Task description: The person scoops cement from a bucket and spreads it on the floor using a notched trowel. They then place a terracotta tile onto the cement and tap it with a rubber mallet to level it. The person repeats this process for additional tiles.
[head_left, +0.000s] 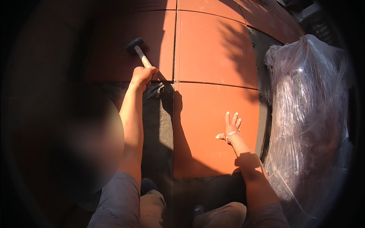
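Landmark: the near orange tile, a large square slab lying flat in front of the person's knees; every place below is told from it.
Left hand: fist closed tight round the lower end of a mallet handle, beyond the tile's far-left corner, across the dark joint that runs along the tile's left edge.
Mallet: pale wooden handle with a dark rubber head. Its long axis runs aslant, from the fist up and to the left, away from the person; the head is the far end and points away from the landmark tile. The head sits over the shaded tile that lies diagonally beyond the landmark, on its far-left side. Whether the head touches that tile cannot be told.
Right hand: open and empty, palm down, fingers spread and pointing away from the person, pressed flat on the landmark tile's right half, near its right edge. A bracelet sits on the wrist.
Hands to each other: well apart, one on each side of the joint.
Bare bed: a dark grey strip just left of the landmark tile.
Far tile: orange, straight beyond the landmark, edge to edge with it.
Wrapped bundle: clear plastic film over a bulky load, just right of the landmark tile.
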